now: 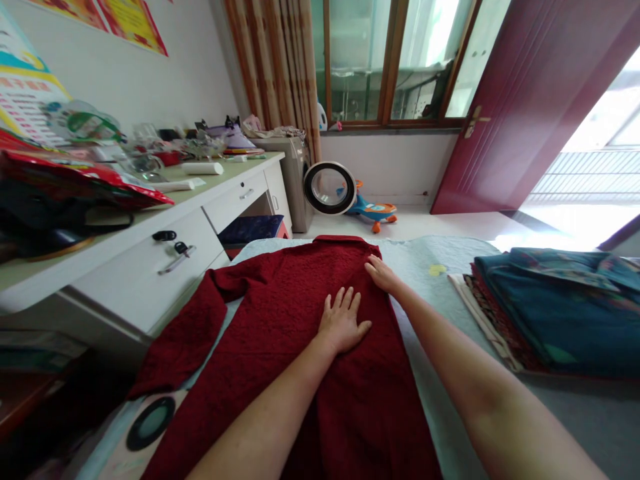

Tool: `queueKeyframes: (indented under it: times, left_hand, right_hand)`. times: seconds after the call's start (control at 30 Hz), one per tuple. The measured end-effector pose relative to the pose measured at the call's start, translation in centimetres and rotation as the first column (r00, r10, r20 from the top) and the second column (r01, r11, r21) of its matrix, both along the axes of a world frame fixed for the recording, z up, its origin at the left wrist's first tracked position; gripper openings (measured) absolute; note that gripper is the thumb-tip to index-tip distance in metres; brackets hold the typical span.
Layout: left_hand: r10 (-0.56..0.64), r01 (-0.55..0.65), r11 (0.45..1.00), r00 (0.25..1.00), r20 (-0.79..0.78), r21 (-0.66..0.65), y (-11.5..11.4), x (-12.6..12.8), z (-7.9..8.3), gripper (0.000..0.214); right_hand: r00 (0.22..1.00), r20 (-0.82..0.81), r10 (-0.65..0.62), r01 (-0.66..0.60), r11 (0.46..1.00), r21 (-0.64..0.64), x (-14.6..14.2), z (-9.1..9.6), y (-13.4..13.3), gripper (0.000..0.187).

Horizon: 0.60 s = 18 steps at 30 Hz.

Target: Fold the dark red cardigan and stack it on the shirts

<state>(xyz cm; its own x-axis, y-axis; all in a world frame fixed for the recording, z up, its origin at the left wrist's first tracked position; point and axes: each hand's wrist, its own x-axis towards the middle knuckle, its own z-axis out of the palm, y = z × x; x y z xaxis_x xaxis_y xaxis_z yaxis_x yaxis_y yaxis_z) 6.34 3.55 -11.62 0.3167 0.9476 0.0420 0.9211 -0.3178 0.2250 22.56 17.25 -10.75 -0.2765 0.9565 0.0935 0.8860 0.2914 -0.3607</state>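
Note:
A dark red quilted jacket [280, 313] lies spread flat on the pale bed sheet [425, 267], collar away from me, one sleeve stretched out to the left. My left hand [343, 320] rests palm down on the middle of the jacket, fingers spread. My right hand [383, 273] lies flat on the jacket's right edge near the collar, fingers extended. Neither hand holds anything.
A stack of folded blue and patterned fabrics [550, 313] sits on the bed at right. A cluttered white desk with drawers [165, 247] stands at left. A washing machine [300, 180], a toy ride-on car [373, 212], a red door [520, 107] and a window are beyond.

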Motion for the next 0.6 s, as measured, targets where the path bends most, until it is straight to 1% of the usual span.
queueKeyframes:
  times: [0.07, 0.17, 0.27, 0.3, 0.37, 0.4, 0.47, 0.53, 0.6]
  left_hand:
    - [-0.004, 0.004, 1.000, 1.000, 0.025, -0.005, 0.0, -0.2, 0.7, 0.069]
    - [0.000, -0.003, 0.999, 0.999, 0.054, 0.044, -1.1, -0.7, 2.4, 0.053]
    - [0.014, -0.018, 0.998, 0.998, 0.066, 0.063, -4.1, -1.1, 3.9, 0.047]
    - [0.011, -0.014, 0.999, 0.998, 0.066, 0.045, -5.4, -1.2, 4.0, 0.047]
    - [-0.014, 0.015, 1.000, 0.999, 0.052, -0.016, -7.8, -1.2, 3.5, 0.051]
    - [-0.029, 0.030, 0.999, 0.999, 0.040, -0.035, -8.8, -1.1, 3.1, 0.054]
    - [-0.049, 0.049, 0.998, 0.999, 0.012, -0.030, -10.1, -1.0, 2.0, 0.060]
    - [-0.051, 0.051, 0.999, 0.999, -0.010, 0.002, -10.6, -0.9, 1.3, 0.063]
    - [-0.051, 0.052, 0.999, 0.998, -0.023, 0.010, -10.7, -0.9, 1.4, 0.064]
  right_hand:
    - [0.999, -0.037, 0.018, -0.017, 1.000, 0.011, 0.6, 0.5, -3.3, 0.054]
    - [0.986, -0.121, 0.115, -0.109, 0.993, 0.053, 1.7, 1.5, -10.5, 0.057]
    - [0.980, -0.101, 0.171, -0.162, 0.982, 0.095, 2.6, 2.3, -18.8, 0.058]
    - [0.979, -0.085, 0.187, -0.179, 0.979, 0.099, 2.8, 2.5, -21.4, 0.058]
    - [0.981, -0.040, 0.190, -0.186, 0.979, 0.086, 3.0, 2.2, -25.8, 0.057]
    - [0.982, -0.009, 0.190, -0.189, 0.980, 0.064, 3.0, 1.9, -27.4, 0.057]
    - [0.981, 0.052, 0.187, -0.188, 0.982, 0.031, 2.8, 0.9, -29.5, 0.058]
    - [0.979, 0.095, 0.182, -0.184, 0.983, 0.016, 2.6, 0.1, -30.4, 0.058]
    - [0.979, 0.108, 0.173, -0.174, 0.985, 0.008, 2.3, 0.1, -30.6, 0.058]
